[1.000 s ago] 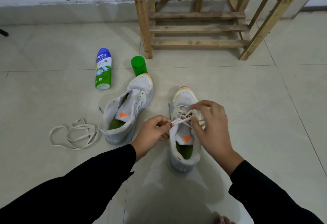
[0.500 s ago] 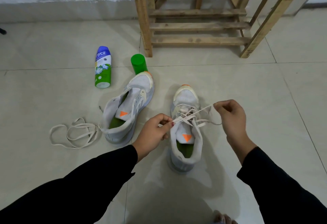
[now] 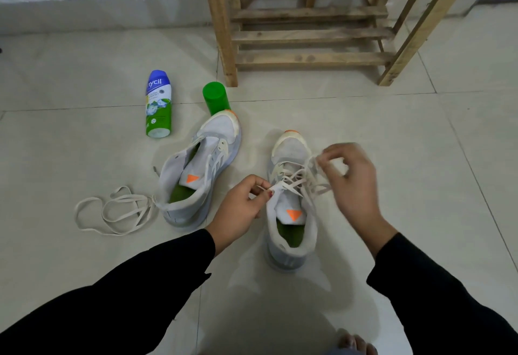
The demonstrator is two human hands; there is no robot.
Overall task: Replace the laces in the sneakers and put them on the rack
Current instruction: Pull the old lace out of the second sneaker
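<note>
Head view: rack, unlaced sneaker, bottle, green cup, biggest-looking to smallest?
1. wooden rack, cut off by the frame
2. unlaced sneaker
3. bottle
4. green cup, partly hidden by that sneaker's toe

Soft, even indoor light; faint shadows pool under my arms, my right hand [image 3: 350,183] is motion-blurred, the edges bow.

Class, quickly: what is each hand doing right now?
Left hand: pinches the lace on the laced sneaker.
Right hand: blurred, fingers curled, apparently pinching the same lace.
</note>
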